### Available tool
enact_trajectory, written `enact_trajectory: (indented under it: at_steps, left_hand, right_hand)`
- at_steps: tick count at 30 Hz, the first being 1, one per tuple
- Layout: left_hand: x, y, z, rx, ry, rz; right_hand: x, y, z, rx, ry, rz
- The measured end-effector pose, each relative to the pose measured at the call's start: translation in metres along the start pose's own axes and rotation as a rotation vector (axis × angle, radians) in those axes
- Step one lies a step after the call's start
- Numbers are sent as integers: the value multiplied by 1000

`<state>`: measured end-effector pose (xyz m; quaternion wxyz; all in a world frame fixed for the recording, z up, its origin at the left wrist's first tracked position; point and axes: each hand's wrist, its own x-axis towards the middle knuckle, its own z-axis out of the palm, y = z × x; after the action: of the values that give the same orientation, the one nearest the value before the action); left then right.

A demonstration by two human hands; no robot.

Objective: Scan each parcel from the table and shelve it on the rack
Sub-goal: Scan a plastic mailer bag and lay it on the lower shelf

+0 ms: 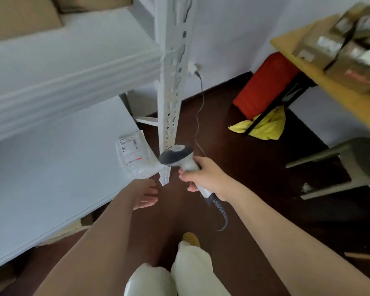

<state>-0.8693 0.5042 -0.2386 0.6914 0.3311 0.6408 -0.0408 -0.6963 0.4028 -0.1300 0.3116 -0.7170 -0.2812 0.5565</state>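
Head view: parcel (pixel 135 155) on rack shelf (pixel 51 167), beyond left hand (pixel 145 194) fingers (pixel 151 189).

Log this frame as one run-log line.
right hand: grips scanner | left hand: open, empty | white parcel: on rack shelf | boxes: on table

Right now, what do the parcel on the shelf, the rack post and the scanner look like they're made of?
Parcel: thin whitish plastic film, crinkled and glossy, with a printed paper label.
Rack post: probably white-painted metal, judging by its punched slots.
Scanner: likely moulded plastic, smooth light-grey body and dark head, gripped by the right hand.
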Motion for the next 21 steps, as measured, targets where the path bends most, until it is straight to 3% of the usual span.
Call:
enact_trajectory:
  at_steps: [10, 16, 21]
  left_hand:
    - [-145, 121, 162, 308, -173, 216]
    - [-196, 184, 293, 350, -204, 338]
    - [-213, 221, 434, 298, -160, 411]
  right_hand:
    - [-138, -51, -157, 327, 393, -80]
    - [-193, -35, -275, 462, 619, -165]
    - [-229, 1, -397, 558, 712, -191]
